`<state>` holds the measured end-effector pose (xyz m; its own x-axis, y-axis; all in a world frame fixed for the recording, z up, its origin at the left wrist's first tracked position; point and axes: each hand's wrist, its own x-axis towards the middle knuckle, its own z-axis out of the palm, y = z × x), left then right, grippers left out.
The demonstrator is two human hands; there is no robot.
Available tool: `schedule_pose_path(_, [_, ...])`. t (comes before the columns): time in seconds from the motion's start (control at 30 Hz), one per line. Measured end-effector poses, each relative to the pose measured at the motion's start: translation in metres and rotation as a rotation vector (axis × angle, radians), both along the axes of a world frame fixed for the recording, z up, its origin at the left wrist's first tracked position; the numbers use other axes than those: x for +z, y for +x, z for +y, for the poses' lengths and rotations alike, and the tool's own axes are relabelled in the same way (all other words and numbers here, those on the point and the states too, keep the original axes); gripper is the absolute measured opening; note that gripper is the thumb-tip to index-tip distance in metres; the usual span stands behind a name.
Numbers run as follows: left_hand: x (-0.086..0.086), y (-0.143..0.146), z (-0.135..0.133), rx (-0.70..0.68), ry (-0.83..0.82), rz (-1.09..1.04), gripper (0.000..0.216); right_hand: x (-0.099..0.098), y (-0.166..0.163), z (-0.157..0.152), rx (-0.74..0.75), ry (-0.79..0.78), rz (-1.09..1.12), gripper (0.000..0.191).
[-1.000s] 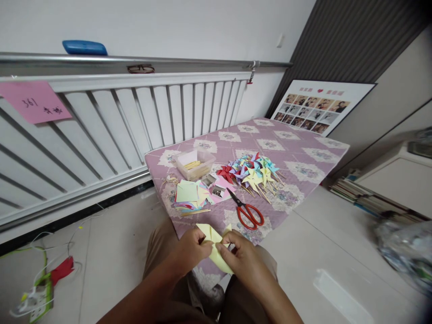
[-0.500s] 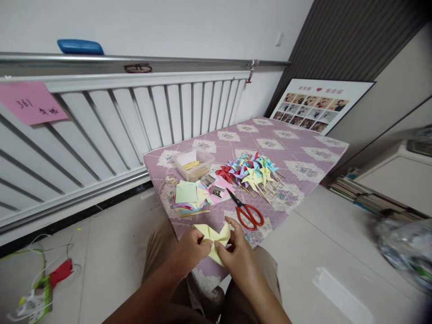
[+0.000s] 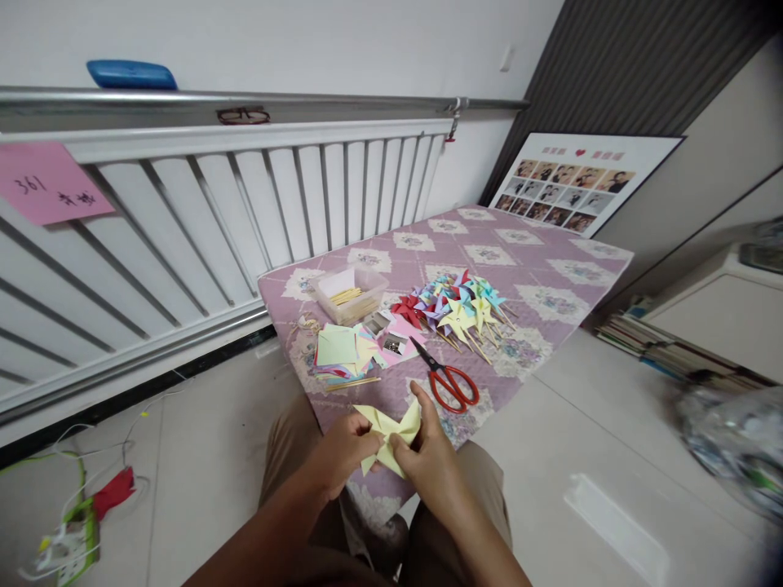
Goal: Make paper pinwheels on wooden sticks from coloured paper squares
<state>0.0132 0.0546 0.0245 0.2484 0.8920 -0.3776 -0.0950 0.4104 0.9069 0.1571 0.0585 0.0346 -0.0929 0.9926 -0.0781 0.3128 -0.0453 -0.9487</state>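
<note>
A pale yellow paper pinwheel (image 3: 391, 425), its corners folded inward, is held over the near edge of the table. My left hand (image 3: 350, 447) pinches it from the left, thumb near the centre. From the right, my right hand (image 3: 429, 444) grips it with the thumb pressed near the middle and the index finger raised behind. Beyond my right hand lie scissors with red handles (image 3: 453, 388), slightly spread. Square paper sheets (image 3: 336, 346) are stacked past my left hand, with thin wooden sticks (image 3: 353, 383) in front. A small box of metal fasteners (image 3: 392, 346) rests on pink paper.
Several finished pinwheels on sticks (image 3: 456, 310) are heaped mid-table. A clear plastic box (image 3: 350, 292) holds more sticks. The table's floral cloth (image 3: 483, 254) reaches back towards a photo board (image 3: 556, 183). A white radiator (image 3: 201, 220) runs along the left; a power strip (image 3: 77, 538) lies on the floor.
My left fingers have shifted on the yellow pinwheel, and its lower left point now shows below them. My right hand keeps its thumb near the centre. The camera view has shifted slightly.
</note>
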Motion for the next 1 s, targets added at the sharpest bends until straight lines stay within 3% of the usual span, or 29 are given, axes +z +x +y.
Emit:
schedule_pose_path(0.07, [0.002,-0.001,0.001,-0.030,-0.003,-0.084,0.015,0.000,0.000,0.001,0.009,-0.022,0.005,0.080])
schedule_pose_path(0.23, [0.000,-0.002,0.003,-0.044,-0.004,-0.062,0.015,-0.001,0.002,0.004,0.031,-0.055,0.006,0.080])
schedule_pose_path(0.63, [-0.012,-0.005,0.007,0.025,0.041,0.191,0.016,-0.016,0.001,0.009,0.054,-0.067,0.139,0.074])
schedule_pose_path(0.83, [-0.029,-0.004,0.008,0.152,0.000,0.221,0.017,-0.037,-0.009,0.008,-0.003,-0.156,0.375,0.074])
schedule_pose_path(1.0, [-0.046,-0.013,0.013,0.218,-0.020,0.164,0.024,-0.048,-0.005,0.014,-0.042,-0.150,0.409,0.063])
